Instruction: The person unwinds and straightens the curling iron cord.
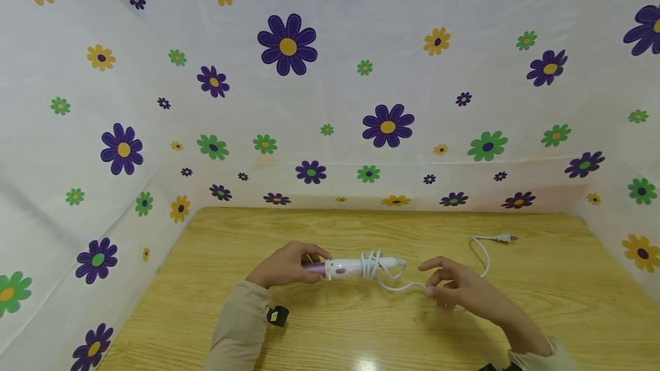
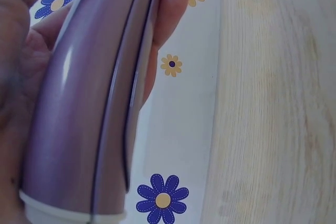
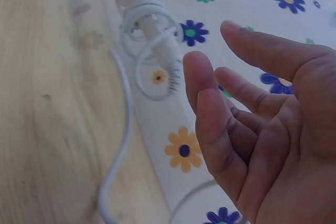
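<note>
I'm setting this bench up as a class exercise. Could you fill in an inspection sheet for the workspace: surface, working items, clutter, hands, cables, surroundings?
Surface: light wood-grain table, with a bright reflection near its front edge.
Working items: one purple-and-white handheld appliance; whether it touches the table is unclear.
Clutter: nothing seen.
Hands: left hand grips the appliance's purple end; right hand is beside the cord, fingers loosely curled, contact unclear.
Cables: white cord, looped around the appliance's white end, then running past the right hand; its two-pronged plug lies on the table, unplugged.
Surroundings: white flower-print sheeting behind the table and on both sides.
</note>
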`<state>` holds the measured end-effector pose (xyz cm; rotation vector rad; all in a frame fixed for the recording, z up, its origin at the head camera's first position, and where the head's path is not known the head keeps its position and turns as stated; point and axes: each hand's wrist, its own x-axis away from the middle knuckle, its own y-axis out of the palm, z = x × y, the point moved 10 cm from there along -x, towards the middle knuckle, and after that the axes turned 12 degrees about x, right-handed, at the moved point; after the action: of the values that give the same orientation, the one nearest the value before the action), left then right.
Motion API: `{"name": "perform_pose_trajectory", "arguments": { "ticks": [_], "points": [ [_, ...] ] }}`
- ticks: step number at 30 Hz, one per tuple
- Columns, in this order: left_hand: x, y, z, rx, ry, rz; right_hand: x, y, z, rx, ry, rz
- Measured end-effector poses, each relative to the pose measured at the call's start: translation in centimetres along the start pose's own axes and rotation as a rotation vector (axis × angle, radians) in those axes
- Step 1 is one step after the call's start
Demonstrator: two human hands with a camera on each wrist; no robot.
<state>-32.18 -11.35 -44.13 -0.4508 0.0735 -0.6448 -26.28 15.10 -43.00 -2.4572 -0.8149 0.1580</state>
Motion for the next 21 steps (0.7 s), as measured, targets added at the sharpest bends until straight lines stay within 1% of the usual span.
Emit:
{"name": "perform_pose_trajectory", "arguments": {
  "ticks": [2, 5, 10, 13, 17, 21],
  "points": [
    [-0.1, 0.0, -0.1, 0.001, -0.001, 0.000, -0.5, 0.8, 0.2, -0.009, 0.016, -0.025],
    [-0.3, 0.0, -0.2, 0.005, -0.008, 0.002, -1.1, 1.8, 0.5, -0.011, 0.020, -0.051],
    [-0.2, -0.1, -0.2, 0.001, -0.006, 0.006, -1.9, 2.8, 1.4, -0.004, 0.045, -0.037],
    [-0.2, -0.1, -0.3, 0.007, -0.008, 0.006, -2.3, 3.3, 1.7, 0.005, 0.054, -0.042],
    [-0.1, -0.1, -0.4, 0.010, -0.007, 0.006, -2.8, 3.9, 2.0, 0.051, 0.040, -0.047],
    [-0.2, -0.1, -0.3, 0.007, 0.000, 0.006, -3.2, 3.9, 2.3, 0.142, 0.038, -0.011]
  ]
}}
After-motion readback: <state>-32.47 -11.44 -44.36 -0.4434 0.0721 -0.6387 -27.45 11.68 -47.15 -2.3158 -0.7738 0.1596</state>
